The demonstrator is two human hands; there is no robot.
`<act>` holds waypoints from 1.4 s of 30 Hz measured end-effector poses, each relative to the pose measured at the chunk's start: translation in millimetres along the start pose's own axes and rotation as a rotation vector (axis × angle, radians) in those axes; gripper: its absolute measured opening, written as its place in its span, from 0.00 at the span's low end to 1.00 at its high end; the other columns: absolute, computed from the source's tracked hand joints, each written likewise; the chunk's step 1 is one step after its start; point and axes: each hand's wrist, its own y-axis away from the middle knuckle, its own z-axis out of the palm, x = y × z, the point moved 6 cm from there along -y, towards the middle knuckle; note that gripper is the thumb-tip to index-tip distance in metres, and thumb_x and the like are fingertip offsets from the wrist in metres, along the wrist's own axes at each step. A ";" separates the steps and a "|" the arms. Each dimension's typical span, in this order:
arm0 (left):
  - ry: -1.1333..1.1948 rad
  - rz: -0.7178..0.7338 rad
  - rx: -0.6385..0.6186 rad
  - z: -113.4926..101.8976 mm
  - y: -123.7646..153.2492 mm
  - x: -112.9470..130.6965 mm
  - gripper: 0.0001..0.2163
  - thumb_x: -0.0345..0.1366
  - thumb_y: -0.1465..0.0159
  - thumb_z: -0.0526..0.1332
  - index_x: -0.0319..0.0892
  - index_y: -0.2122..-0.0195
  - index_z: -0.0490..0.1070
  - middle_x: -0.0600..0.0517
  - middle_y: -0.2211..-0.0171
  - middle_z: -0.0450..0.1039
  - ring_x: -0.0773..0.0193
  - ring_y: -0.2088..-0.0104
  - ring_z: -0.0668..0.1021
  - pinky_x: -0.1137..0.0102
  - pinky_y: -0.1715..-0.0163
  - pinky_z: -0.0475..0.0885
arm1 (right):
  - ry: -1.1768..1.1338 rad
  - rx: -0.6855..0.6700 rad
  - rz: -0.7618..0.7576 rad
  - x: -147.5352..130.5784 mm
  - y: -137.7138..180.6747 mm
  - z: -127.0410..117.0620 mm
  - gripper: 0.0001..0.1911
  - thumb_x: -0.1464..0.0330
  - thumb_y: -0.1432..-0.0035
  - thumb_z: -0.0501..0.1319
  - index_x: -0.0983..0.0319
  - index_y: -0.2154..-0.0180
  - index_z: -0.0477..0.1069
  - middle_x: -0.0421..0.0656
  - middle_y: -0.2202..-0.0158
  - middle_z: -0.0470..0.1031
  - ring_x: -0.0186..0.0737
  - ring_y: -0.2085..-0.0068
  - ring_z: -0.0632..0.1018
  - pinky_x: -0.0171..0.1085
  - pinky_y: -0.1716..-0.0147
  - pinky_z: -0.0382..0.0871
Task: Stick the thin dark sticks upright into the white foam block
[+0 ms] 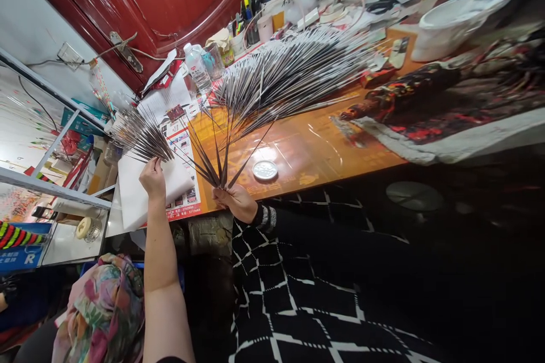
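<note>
My left hand point(153, 178) is closed on a fanned bundle of thin dark pointed sticks point(138, 136), held over a white block point(136, 198) at the table's left end. My right hand point(234, 199), in a black-and-white checked sleeve, pinches the bases of several more thin sticks point(217, 153) that spread upward. Just beyond both hands, a big pile of the same grey sticks point(293, 68) lies fanned across the orange table point(315, 153).
A small round metal lid point(264, 170) sits near my right hand. A plastic bottle point(196, 67), jars and pen cups crowd the far edge. A white bowl point(451, 22) and patterned cloth point(451, 96) lie to the right. A glass shelf point(63, 198) stands on the left.
</note>
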 end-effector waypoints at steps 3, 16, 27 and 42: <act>-0.012 -0.001 0.032 -10.2 2.9 9.4 0.07 0.35 0.35 0.62 0.38 0.68 0.76 0.48 0.71 0.76 0.65 0.69 0.74 0.70 0.65 0.62 | 0.016 -0.013 0.010 1.2 -0.5 0.6 0.31 0.41 0.42 0.58 0.65 0.71 0.64 0.36 0.81 0.55 0.27 0.80 0.58 0.32 0.79 0.51; 0.885 -0.081 -0.457 -31.8 57.7 104.1 0.10 0.41 0.38 0.65 0.42 0.60 0.78 0.54 0.74 0.75 0.74 0.82 0.71 0.77 0.83 0.67 | 0.136 -0.009 0.020 0.1 1.5 0.2 0.33 0.39 0.42 0.56 0.65 0.71 0.65 0.36 0.81 0.54 0.28 0.80 0.58 0.32 0.80 0.52; 0.764 -0.116 -0.087 -64.7 28.3 71.1 0.10 0.43 0.37 0.64 0.41 0.65 0.75 0.56 0.77 0.70 0.74 0.83 0.68 0.77 0.85 0.61 | 0.146 -0.039 0.007 4.8 2.8 -1.0 0.33 0.39 0.43 0.57 0.65 0.71 0.67 0.40 0.77 0.60 0.29 0.78 0.61 0.32 0.79 0.57; 0.237 -0.040 0.125 -6.9 -14.8 -11.4 0.09 0.39 0.35 0.58 0.42 0.66 0.74 0.57 0.78 0.69 0.70 0.77 0.72 0.75 0.70 0.66 | 0.039 0.018 0.035 5.9 3.0 -3.2 0.31 0.41 0.42 0.58 0.64 0.71 0.63 0.36 0.80 0.53 0.27 0.79 0.58 0.31 0.78 0.51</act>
